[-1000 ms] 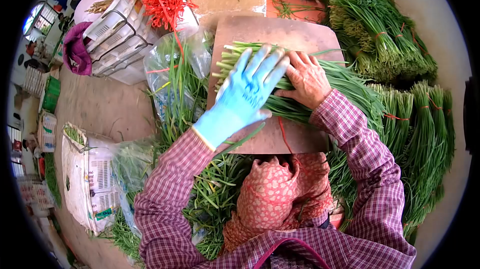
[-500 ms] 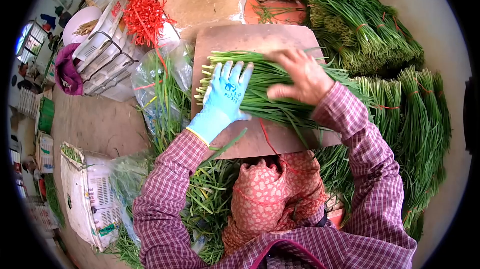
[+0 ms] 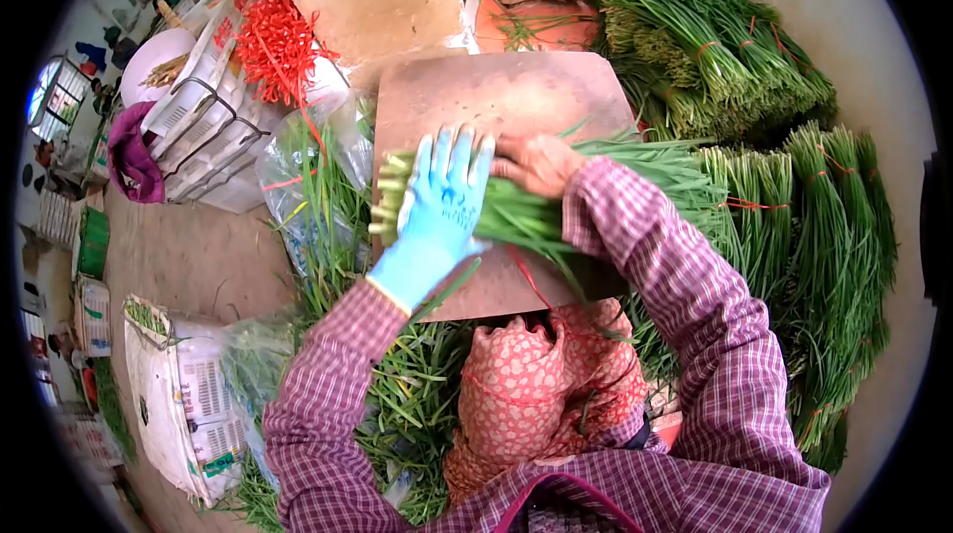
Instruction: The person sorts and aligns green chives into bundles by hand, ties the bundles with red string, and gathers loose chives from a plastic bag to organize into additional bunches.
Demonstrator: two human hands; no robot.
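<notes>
A bundle of garlic chives lies across a brown board, pale cut ends to the left and green leaves to the right. My left hand, in a light blue glove, clasps the bundle near its cut ends, fingers over the top and thumb on the near side. Bare and slightly blurred, my right hand grips the same stalks just right of the glove; its thumb is hidden. A red tie strip runs from beneath the bundle over the board's near edge.
Tied chive bundles are stacked at the far right and stand upright at the right. Red tie strips hang by white crates. Loose leaves and plastic bags lie left of my floral-covered lap.
My right hand has moved left and down from its raised, spread pose onto the chives beside my left hand. The stalks are gathered into a narrower bundle. The view has shifted slightly.
</notes>
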